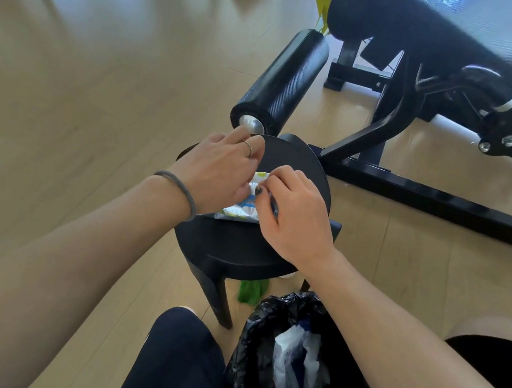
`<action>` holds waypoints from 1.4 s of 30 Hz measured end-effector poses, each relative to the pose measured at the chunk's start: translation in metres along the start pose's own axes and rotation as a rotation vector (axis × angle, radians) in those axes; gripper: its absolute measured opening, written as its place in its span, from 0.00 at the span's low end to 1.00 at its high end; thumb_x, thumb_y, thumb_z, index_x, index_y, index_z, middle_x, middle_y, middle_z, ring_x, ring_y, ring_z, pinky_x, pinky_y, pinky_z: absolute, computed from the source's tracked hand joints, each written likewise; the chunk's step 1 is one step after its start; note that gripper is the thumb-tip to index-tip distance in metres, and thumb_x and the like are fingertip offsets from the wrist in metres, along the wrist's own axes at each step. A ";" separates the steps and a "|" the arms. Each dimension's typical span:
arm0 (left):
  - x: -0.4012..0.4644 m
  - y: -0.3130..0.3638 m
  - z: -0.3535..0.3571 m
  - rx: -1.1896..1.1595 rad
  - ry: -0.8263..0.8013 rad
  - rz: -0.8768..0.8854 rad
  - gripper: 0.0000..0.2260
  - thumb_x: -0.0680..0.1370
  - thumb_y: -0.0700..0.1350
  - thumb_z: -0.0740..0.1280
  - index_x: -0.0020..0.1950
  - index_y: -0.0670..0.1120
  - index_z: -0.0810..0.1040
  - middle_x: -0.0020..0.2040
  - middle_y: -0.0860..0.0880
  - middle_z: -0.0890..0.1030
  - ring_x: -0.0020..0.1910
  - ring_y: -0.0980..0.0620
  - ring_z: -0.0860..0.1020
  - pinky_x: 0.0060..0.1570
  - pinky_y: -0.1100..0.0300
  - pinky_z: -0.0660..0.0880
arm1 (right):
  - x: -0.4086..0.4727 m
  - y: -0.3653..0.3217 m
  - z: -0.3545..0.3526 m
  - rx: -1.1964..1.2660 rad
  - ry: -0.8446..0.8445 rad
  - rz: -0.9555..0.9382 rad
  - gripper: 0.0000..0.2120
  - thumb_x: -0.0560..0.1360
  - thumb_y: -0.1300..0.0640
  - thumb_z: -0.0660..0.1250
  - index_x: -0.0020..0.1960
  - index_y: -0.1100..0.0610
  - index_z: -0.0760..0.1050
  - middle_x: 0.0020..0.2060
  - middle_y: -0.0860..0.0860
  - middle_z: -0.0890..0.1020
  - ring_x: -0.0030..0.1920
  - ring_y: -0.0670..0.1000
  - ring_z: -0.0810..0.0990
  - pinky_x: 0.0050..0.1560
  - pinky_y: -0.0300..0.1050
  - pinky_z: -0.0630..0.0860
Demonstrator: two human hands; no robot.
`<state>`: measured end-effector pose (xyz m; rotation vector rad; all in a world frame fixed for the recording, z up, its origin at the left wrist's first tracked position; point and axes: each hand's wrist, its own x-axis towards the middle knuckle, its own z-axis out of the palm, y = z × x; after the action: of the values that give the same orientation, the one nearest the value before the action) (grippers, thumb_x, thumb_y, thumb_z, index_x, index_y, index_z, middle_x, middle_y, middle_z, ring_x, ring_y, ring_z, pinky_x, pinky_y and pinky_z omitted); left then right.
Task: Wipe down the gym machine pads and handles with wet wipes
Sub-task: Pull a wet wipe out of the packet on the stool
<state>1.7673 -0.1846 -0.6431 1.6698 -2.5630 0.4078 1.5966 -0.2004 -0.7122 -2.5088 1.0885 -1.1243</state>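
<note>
Beside the bin (263, 334), on the stool (239, 251), both hands' grips pinch the wipes pack (247, 207).

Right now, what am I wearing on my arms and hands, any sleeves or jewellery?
Both forearms are bare, with no sleeves in view. The left hand has a thin ring on one finger, and a grey braided band circles that wrist. The right hand shows no ring or band; its thumbnail carries dark polish. No gloves or watch on either.
</note>
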 end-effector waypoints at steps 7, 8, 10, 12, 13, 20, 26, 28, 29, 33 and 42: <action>-0.010 -0.006 0.011 -0.400 0.053 -0.194 0.06 0.76 0.39 0.66 0.40 0.44 0.73 0.53 0.47 0.73 0.50 0.50 0.70 0.53 0.57 0.73 | 0.000 0.000 -0.001 0.009 -0.003 -0.012 0.11 0.80 0.57 0.62 0.45 0.60 0.80 0.44 0.52 0.80 0.41 0.50 0.75 0.42 0.51 0.74; -0.011 -0.006 0.013 -0.468 0.087 -0.257 0.06 0.76 0.38 0.67 0.39 0.44 0.73 0.53 0.48 0.73 0.49 0.53 0.70 0.52 0.62 0.71 | 0.000 0.001 -0.001 0.011 -0.002 -0.012 0.11 0.80 0.57 0.62 0.45 0.60 0.80 0.44 0.52 0.80 0.41 0.50 0.75 0.42 0.51 0.74; -0.012 -0.005 0.012 -0.595 0.135 -0.398 0.06 0.77 0.37 0.66 0.40 0.41 0.76 0.52 0.51 0.73 0.44 0.56 0.70 0.46 0.71 0.69 | 0.001 0.001 -0.001 0.006 -0.005 -0.010 0.11 0.80 0.56 0.62 0.45 0.60 0.80 0.44 0.52 0.80 0.42 0.50 0.75 0.42 0.51 0.74; -0.013 -0.005 0.009 -0.719 0.128 -0.516 0.06 0.78 0.35 0.64 0.41 0.40 0.78 0.54 0.51 0.73 0.45 0.57 0.72 0.42 0.74 0.68 | 0.001 0.001 -0.001 -0.005 -0.011 -0.009 0.12 0.81 0.56 0.62 0.45 0.60 0.80 0.45 0.51 0.80 0.42 0.50 0.75 0.43 0.50 0.75; -0.014 -0.004 0.007 -0.774 0.113 -0.535 0.06 0.78 0.35 0.64 0.42 0.39 0.78 0.55 0.50 0.73 0.47 0.58 0.73 0.42 0.74 0.70 | 0.000 0.001 -0.001 -0.008 -0.016 -0.010 0.12 0.81 0.56 0.62 0.45 0.59 0.80 0.45 0.51 0.80 0.42 0.50 0.75 0.43 0.50 0.75; -0.012 -0.010 0.000 -0.526 -0.029 -0.257 0.03 0.75 0.46 0.71 0.47 0.47 0.81 0.56 0.52 0.73 0.48 0.53 0.74 0.49 0.63 0.71 | 0.000 0.001 -0.001 0.008 -0.013 -0.013 0.12 0.81 0.56 0.62 0.45 0.60 0.80 0.45 0.52 0.80 0.42 0.50 0.75 0.43 0.51 0.74; -0.005 -0.007 -0.008 -0.503 -0.034 -0.299 0.06 0.79 0.41 0.67 0.43 0.45 0.80 0.55 0.52 0.73 0.49 0.53 0.74 0.49 0.65 0.71 | -0.001 0.001 -0.001 0.015 -0.023 0.001 0.12 0.81 0.56 0.61 0.45 0.60 0.80 0.45 0.51 0.79 0.42 0.50 0.74 0.43 0.50 0.74; -0.004 -0.007 -0.009 -0.704 0.030 -0.418 0.06 0.80 0.41 0.67 0.43 0.45 0.80 0.53 0.53 0.74 0.49 0.57 0.74 0.49 0.71 0.70 | 0.000 0.002 0.000 0.016 -0.020 0.004 0.12 0.81 0.56 0.61 0.45 0.60 0.80 0.45 0.51 0.79 0.42 0.50 0.74 0.43 0.50 0.74; -0.004 -0.007 -0.011 -0.825 0.075 -0.496 0.06 0.80 0.42 0.67 0.44 0.45 0.81 0.53 0.54 0.74 0.49 0.59 0.74 0.49 0.73 0.70 | 0.000 0.002 -0.001 0.015 -0.016 0.006 0.12 0.81 0.56 0.61 0.44 0.60 0.79 0.45 0.51 0.79 0.42 0.50 0.74 0.43 0.50 0.74; -0.007 -0.008 -0.009 -0.964 0.100 -0.662 0.07 0.82 0.46 0.64 0.46 0.49 0.79 0.49 0.55 0.73 0.43 0.61 0.73 0.46 0.68 0.69 | 0.000 0.002 0.000 0.007 -0.027 0.002 0.12 0.81 0.55 0.62 0.44 0.60 0.79 0.45 0.51 0.79 0.42 0.50 0.74 0.43 0.50 0.74; -0.008 -0.009 -0.021 -0.211 -0.072 -0.306 0.10 0.76 0.52 0.67 0.51 0.47 0.79 0.58 0.51 0.73 0.55 0.49 0.73 0.47 0.54 0.73 | -0.001 0.001 -0.001 0.013 -0.028 -0.015 0.11 0.80 0.58 0.61 0.45 0.60 0.80 0.45 0.52 0.79 0.42 0.51 0.74 0.43 0.52 0.74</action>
<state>1.7770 -0.1756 -0.6226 1.9786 -2.2442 0.0567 1.5955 -0.2003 -0.7124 -2.5192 1.0540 -1.0928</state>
